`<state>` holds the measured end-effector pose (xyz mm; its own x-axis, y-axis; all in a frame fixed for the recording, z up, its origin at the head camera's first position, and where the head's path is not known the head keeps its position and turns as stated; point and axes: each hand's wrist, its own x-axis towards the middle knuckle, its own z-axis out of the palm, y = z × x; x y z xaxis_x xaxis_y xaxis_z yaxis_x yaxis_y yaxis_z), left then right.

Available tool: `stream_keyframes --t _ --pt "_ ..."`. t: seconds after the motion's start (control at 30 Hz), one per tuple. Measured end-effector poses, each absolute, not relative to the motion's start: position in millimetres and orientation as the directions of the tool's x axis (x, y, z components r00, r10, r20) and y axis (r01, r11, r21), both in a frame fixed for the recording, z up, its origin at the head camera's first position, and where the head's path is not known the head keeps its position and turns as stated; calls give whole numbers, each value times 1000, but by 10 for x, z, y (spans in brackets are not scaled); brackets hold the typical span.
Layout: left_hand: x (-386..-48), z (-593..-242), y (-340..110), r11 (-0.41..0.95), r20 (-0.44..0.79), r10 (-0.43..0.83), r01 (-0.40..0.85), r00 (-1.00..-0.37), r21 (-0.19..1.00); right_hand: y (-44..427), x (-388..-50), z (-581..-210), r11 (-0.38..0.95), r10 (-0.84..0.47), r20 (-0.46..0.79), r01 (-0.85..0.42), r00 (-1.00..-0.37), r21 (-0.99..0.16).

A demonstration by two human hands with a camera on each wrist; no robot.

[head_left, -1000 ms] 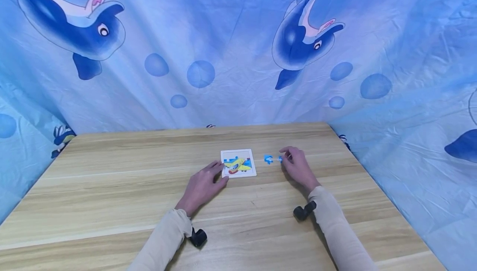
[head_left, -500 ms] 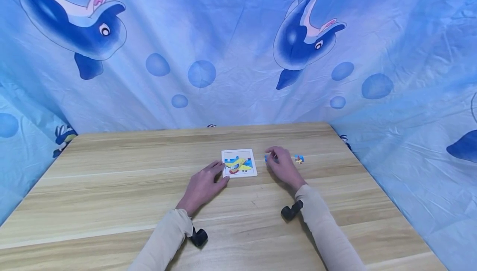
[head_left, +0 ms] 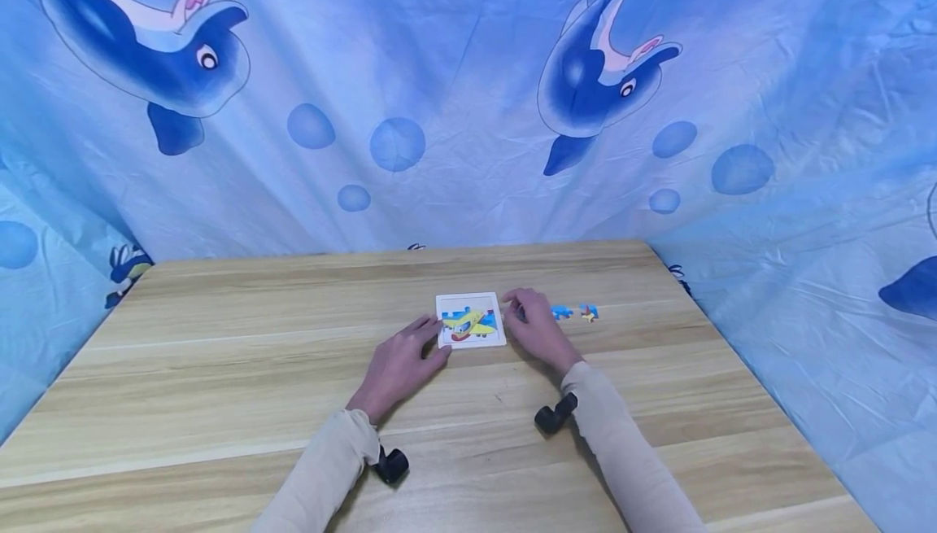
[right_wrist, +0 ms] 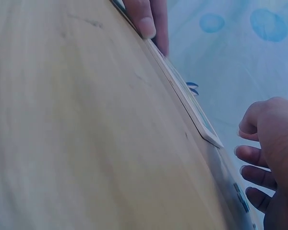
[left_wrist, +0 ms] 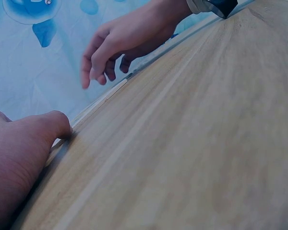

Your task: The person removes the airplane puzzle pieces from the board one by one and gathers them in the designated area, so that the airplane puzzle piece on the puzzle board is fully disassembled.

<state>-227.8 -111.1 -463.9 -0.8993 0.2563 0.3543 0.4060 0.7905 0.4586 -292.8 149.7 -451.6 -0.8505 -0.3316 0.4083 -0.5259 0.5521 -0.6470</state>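
A white-framed puzzle board (head_left: 501, 336) with a yellow airplane picture lies flat on the table; its upper strip is pale, with no picture. My left hand (head_left: 398, 366) holds the lower left corner, thumb at the bottom edge and fingers at the left edge. Close to the board's right edge, my right hand (head_left: 538, 328) hovers with fingers loosely bent and apart, as the left wrist view shows of the right hand (left_wrist: 129, 38). No piece shows between its fingers. Beyond it lie a blue piece (head_left: 561, 312) and a blue piece with yellow and red (head_left: 589, 312).
The wooden table (head_left: 220, 370) reaches back to a blue curtain (head_left: 468, 191) printed with dolphins and bubbles. A small black camera sits on each wrist, the left one (head_left: 391, 466) and the right one (head_left: 556, 415) both low over the tabletop.
My right hand has moved left from the loose pieces to the board's right side, uncovering two pieces and covering the spot where the leftmost piece lay. My left hand stays on the board.
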Motion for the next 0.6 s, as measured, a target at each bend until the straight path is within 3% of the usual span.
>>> stream_keyframes --t 0.6 --pt "-2293 -4648 -1114 785 380 272 433 -884 443 1139 -2882 -4486 574 -378 334 -502 -863 -647"
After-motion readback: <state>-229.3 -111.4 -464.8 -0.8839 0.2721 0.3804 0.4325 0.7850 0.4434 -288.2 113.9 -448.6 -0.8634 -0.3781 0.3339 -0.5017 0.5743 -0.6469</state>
